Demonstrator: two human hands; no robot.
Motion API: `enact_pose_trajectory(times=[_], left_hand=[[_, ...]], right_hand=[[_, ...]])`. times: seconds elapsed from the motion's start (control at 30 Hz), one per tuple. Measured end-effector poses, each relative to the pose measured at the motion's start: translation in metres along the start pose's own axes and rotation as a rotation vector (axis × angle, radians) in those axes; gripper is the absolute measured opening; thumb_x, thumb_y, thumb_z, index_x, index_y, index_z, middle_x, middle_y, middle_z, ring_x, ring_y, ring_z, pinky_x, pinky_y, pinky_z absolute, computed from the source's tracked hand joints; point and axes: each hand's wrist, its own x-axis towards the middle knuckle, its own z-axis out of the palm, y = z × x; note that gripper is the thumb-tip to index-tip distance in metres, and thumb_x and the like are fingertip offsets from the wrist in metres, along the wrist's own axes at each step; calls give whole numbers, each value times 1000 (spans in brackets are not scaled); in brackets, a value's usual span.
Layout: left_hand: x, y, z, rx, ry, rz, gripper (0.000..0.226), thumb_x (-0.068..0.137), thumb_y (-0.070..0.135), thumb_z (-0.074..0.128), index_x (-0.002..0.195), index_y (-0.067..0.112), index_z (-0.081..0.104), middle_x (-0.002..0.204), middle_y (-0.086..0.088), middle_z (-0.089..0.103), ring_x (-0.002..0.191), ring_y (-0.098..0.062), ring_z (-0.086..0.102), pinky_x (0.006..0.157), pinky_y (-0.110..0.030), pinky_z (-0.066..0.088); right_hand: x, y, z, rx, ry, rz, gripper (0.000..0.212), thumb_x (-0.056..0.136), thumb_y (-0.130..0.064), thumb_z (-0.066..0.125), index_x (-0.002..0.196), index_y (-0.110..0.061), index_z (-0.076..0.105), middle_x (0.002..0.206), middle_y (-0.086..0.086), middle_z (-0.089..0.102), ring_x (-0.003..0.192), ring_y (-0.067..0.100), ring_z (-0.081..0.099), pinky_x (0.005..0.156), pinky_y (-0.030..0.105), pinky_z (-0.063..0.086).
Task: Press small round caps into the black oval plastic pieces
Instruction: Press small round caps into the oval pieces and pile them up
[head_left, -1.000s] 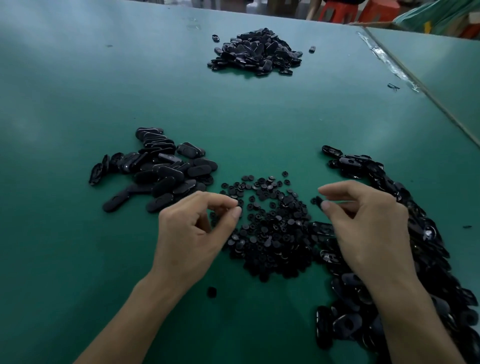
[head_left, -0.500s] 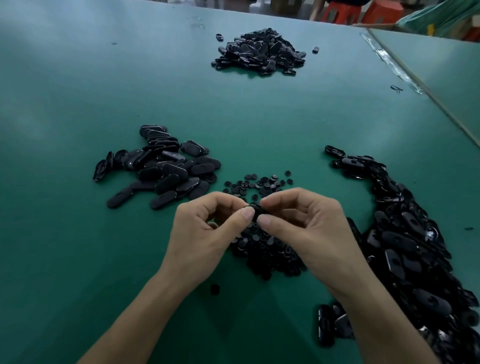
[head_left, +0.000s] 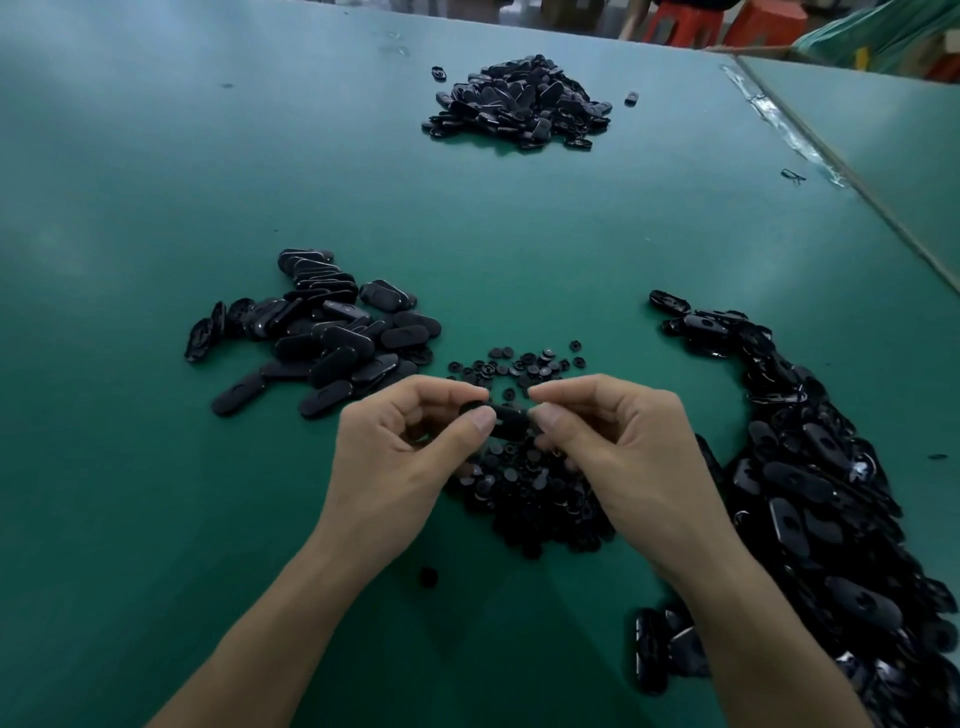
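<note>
Surface: green table top (head_left: 156, 208), matte, filling nearly the whole frame. A taped seam (head_left: 789, 132) runs diagonally down the right side, with a second green surface (head_left: 883, 130) beyond it. Orange stools (head_left: 685, 23) stand past the far edge, upper right.

Open room: the left third of the frame and the band across the middle are bare green. A far heap of black parts (head_left: 519, 104) sits upper centre, well apart from the work area.

Stock: a left pile of oval pieces (head_left: 322, 332) lies centre left. A right pile of oval pieces (head_left: 810, 493) curves down the right side to the lower right corner. The round caps (head_left: 530, 499) lie between them at centre, partly under the hands. One stray cap (head_left: 427, 577) lies alone, lower centre.

Hands: left hand (head_left: 400, 462) and right hand (head_left: 623, 452) are brought together at centre frame, above the caps. Each pinches one end of a single black oval piece (head_left: 506, 418) between thumb and forefinger, the other fingers curled in. The piece is held level, clear of the table. Cannot tell whether a cap is seated in it.
</note>
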Motion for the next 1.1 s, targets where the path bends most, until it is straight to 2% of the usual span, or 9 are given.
enact_pose_trajectory(times=[0.07,0.13,0.27,0.5,0.63,0.83,0.97,1.1], left_hand=[[2,-1,-1,-33,57,-8,13,78,25,75,88,16,75,75,-6,74,65,-16,70,58,-21,55],[3,-3,-3,-66,99,-5,12,79,23,75,87,14,74,77,-7,74,69,-19,72,60,-22,57],[4,-4,-5,-128,136,-4,8,81,16,76,89,16,77,82,-10,76,75,-25,75,66,-24,59],[7,-9,-9,-89,154,29,15,84,15,76,96,25,76,85,-7,76,74,-24,74,70,-25,59],[8,-10,-10,-89,163,9,11,84,17,77,93,22,76,82,-6,76,75,-26,74,71,-26,59],[5,-9,-3,-135,127,-29,11,83,16,73,92,21,75,84,-6,75,78,-23,74,72,-23,58],[4,-9,0,-136,118,-24,12,84,13,71,96,15,72,84,-6,75,78,-22,74,73,-22,58],[5,-9,-1,-138,126,-24,12,85,9,70,95,14,73,84,-7,75,77,-23,74,72,-22,58]], right_hand=[[1,1,-2,-220,10,-23,13,87,-18,77,91,-30,75,76,-15,73,74,-3,67,68,10,50],[1,2,-3,-411,-61,-16,11,85,-23,79,94,-29,75,76,-17,68,73,-5,62,69,9,47],[-1,4,3,-689,-171,-16,17,88,-38,74,103,-32,72,87,-18,56,86,1,54,82,25,50],[0,0,9,-694,-177,-24,6,91,-30,71,97,-30,70,87,-19,57,89,3,54,85,31,53],[-1,0,3,-682,-193,3,12,87,-41,74,94,-32,68,91,-18,51,85,-2,51,76,22,46],[0,3,0,-713,-214,42,9,87,-36,76,89,-32,68,94,-17,48,86,-4,47,76,21,40],[-1,4,2,-707,-196,15,6,88,-34,75,87,-32,69,92,-17,49,85,-3,49,77,21,44],[-1,4,2,-699,-184,-1,5,88,-32,75,93,-32,73,89,-17,55,84,1,54,81,30,53]])
